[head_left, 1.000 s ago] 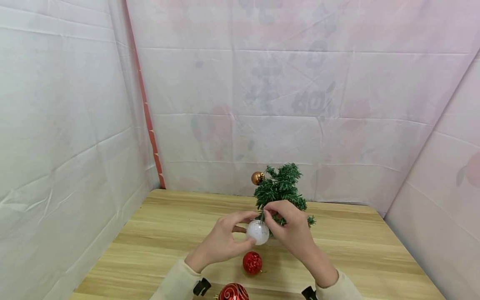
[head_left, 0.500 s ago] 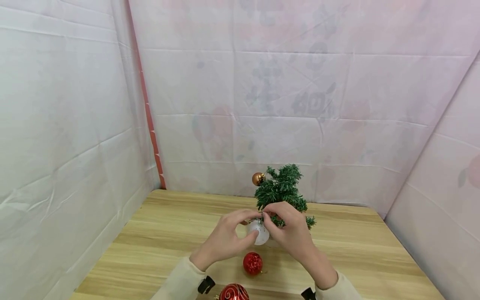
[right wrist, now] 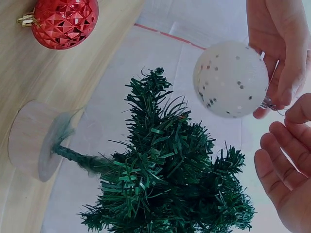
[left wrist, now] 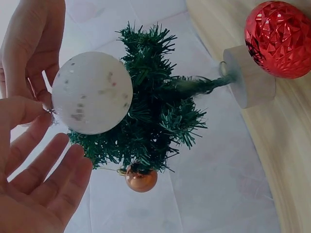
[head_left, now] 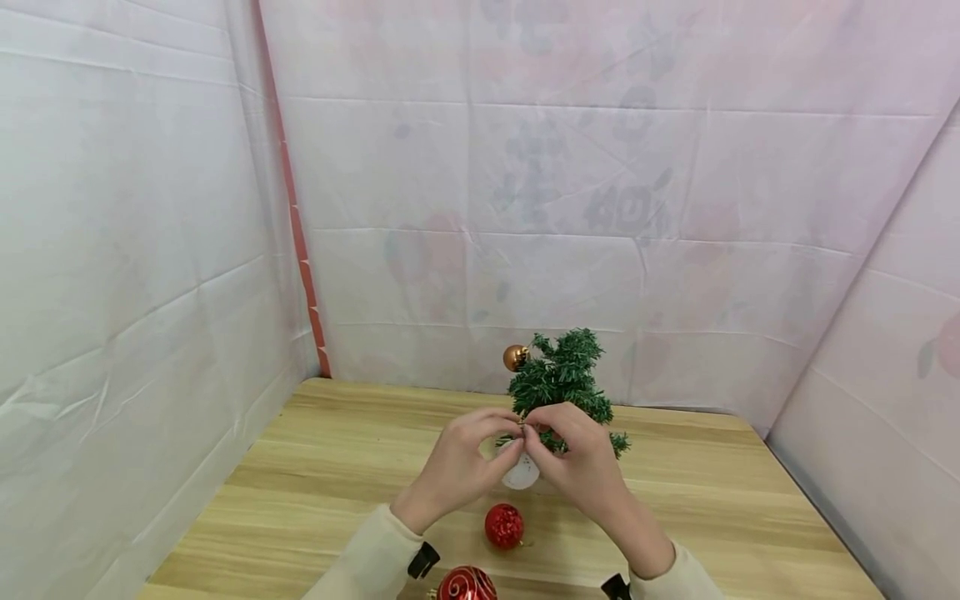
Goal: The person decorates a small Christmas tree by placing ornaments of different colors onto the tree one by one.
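Both hands are up over the desk [head_left: 337, 467], approx. mid-width: L hand [head_left: 453, 458] & R hand [head_left: 577, 458] each pinch, thumb to fingertips, at the thin loop [right wrist: 278, 110] by the cap [right wrist: 266, 103] of the white ball [left wrist: 92, 92], which I'm holding clear of the desk in front of the tree [head_left: 562, 367]. Specks in or on that ball, can't tell which. Tree's trunk [right wrist: 80, 159] is set in a round pale base [right wrist: 26, 141], toward the back edge; gold ball [head_left: 515, 357] hangs off its L side. Nearer the front edge: red faceted ball [head_left: 504, 527], then red swirl ball [head_left: 467, 585], partly out of view.
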`<state>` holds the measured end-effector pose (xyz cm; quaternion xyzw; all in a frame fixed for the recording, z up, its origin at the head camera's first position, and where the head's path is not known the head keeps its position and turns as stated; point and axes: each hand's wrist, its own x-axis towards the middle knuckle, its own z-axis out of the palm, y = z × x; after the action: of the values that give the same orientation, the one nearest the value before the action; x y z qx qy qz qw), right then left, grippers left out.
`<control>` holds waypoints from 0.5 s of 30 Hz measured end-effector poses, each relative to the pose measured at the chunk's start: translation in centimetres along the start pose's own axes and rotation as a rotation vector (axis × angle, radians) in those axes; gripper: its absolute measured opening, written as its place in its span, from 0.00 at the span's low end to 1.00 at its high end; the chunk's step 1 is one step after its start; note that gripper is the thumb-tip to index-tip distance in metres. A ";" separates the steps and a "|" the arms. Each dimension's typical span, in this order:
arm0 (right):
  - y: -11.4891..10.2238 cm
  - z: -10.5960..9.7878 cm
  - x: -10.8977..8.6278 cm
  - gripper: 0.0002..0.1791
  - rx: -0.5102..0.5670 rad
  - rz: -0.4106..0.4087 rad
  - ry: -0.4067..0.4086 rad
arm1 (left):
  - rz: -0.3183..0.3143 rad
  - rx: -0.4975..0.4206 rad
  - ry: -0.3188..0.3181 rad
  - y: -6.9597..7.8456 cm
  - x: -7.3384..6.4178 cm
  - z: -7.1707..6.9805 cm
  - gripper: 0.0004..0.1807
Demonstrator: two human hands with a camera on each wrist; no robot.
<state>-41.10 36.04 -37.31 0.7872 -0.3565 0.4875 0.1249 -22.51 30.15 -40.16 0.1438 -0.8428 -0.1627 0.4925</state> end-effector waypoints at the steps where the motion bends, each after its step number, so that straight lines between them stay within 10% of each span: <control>1: 0.0 0.0 0.0 0.12 0.000 0.000 -0.001 | 0.004 0.005 0.007 0.0 0.1 0.0 0.07; 15: 0.1 -0.3 0.0 0.10 -0.064 0.090 -0.039 | -0.031 -0.032 0.018 -0.6 1.3 0.4 0.04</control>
<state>-41.37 36.13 -37.18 0.7754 -0.4091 0.4655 0.1208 -23.42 29.08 -39.56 0.1504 -0.8333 -0.1825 0.4997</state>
